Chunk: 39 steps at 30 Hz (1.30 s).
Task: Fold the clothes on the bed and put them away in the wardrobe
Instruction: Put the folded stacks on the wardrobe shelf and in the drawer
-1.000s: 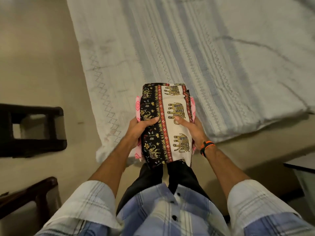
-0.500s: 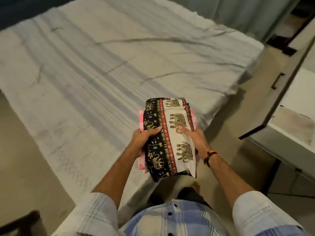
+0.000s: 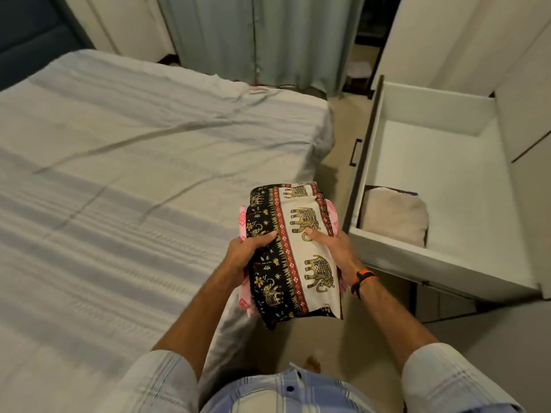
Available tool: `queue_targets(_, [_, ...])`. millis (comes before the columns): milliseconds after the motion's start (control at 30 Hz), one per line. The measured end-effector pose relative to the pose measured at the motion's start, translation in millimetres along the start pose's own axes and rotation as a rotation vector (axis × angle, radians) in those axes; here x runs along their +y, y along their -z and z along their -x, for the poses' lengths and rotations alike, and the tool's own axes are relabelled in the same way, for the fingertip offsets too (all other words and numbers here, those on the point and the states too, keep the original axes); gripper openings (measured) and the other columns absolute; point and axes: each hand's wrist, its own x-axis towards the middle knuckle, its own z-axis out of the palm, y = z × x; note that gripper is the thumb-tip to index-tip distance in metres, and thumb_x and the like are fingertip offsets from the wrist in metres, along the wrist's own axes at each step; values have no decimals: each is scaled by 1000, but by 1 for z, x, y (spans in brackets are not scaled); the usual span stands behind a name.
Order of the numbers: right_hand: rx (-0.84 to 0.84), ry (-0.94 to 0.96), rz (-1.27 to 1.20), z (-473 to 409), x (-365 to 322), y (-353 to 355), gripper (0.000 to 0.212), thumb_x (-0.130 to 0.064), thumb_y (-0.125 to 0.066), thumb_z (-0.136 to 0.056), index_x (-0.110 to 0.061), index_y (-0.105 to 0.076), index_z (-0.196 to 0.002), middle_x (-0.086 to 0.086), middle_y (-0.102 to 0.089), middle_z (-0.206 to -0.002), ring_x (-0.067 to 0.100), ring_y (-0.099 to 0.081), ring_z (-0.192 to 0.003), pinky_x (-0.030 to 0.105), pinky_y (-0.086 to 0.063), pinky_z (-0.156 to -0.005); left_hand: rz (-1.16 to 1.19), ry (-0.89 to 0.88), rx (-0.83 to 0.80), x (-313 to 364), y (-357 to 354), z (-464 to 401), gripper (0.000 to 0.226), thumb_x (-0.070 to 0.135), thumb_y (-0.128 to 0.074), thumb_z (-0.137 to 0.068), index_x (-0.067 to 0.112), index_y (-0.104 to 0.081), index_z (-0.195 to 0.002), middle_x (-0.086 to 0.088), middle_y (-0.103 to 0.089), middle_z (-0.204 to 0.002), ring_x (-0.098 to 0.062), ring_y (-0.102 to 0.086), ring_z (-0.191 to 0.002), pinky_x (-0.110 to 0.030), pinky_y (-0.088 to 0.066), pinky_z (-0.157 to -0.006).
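I hold a stack of folded clothes (image 3: 293, 251) in the air over the bed's corner: on top a black and cream cloth with elephant print, under it a pink patterned cloth (image 3: 243, 222). My left hand (image 3: 246, 254) grips the stack's left side, thumb on top. My right hand (image 3: 334, 248) grips the right side, thumb on the cream panel. The bed (image 3: 119, 174) with its pale striped cover lies to the left. An open white wardrobe drawer (image 3: 423, 180) stands to the right, with a folded beige cloth (image 3: 393, 217) in its near corner.
Pale curtains (image 3: 253, 40) hang behind the bed's far end. White wardrobe doors (image 3: 447, 40) rise behind the drawer. A strip of beige floor (image 3: 337, 174) runs between bed and drawer. A dark headboard (image 3: 29, 31) is at the top left.
My view has swung right, from the bed's side and dark stools to the bed's far corner and the open drawer. Both hands keep the same grip on the stack.
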Motion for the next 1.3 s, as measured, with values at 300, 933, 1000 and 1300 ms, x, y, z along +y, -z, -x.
queue_targets(300, [152, 28, -89, -58, -41, 71, 35, -25, -77, -83, -20, -68, -116, 4, -75, -108, 25, -73, -96, 45, -58, -87, -117, 24, -101, 56, -87, -78, 47, 21, -83, -72, 4, -63, -111, -8, -76, -95, -25, -73, -87, -35, -55, -72])
queue_targets(933, [506, 153, -284, -247, -159, 147, 20, -17, -72, -87, -32, -72, -102, 4, -74, -112, 21, -72, -100, 38, -58, -85, -413, 79, -364, 242, -233, -304, 37, 17, -82, -74, 5, -66, -105, -10, -76, -93, -26, -74, -84, -33, -56, -67])
queue_targets(1000, [555, 156, -300, -254, -166, 166, 25, -20, -73, -87, -27, -70, -110, 5, -74, -113, 21, -73, -98, 36, -59, -82, -436, 83, -406, 248, -259, -321, 39, 16, -82, -73, 5, -67, -107, -11, -76, -95, -27, -74, -87, -36, -58, -74])
queue_targets(1300, [744, 181, -424, -263, -168, 244, 54, -37, -81, -73, -21, -67, -122, 3, -75, -111, 25, -72, -100, 50, -56, -91, -603, 103, -538, 254, -365, -359, 54, 21, -86, -68, 4, -64, -114, -11, -75, -101, -28, -73, -93, -45, -56, -89])
